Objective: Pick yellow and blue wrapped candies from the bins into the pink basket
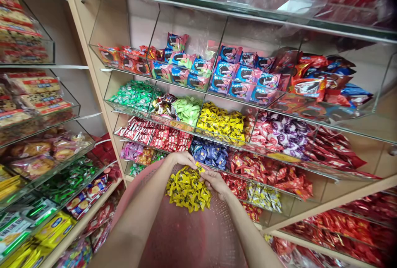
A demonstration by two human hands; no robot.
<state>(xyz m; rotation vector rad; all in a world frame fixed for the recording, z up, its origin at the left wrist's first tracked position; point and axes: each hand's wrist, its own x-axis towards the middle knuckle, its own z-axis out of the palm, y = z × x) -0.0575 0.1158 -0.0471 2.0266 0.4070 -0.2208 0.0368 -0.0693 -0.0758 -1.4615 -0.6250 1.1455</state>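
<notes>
At the far left there are packed biscuits [34, 90]. Then comes a pink basket [176, 239]; over its far side is the left hand [182, 159], its grip narrow, holding one yellow wrapped candy [200, 167] at the fingertips. Below it, a candy pile [189, 193] lies inside the basket. The right hand [215, 181], with narrow grip also, holds the same candy from the other side. Further right are red and purple sweets [279, 133].
</notes>
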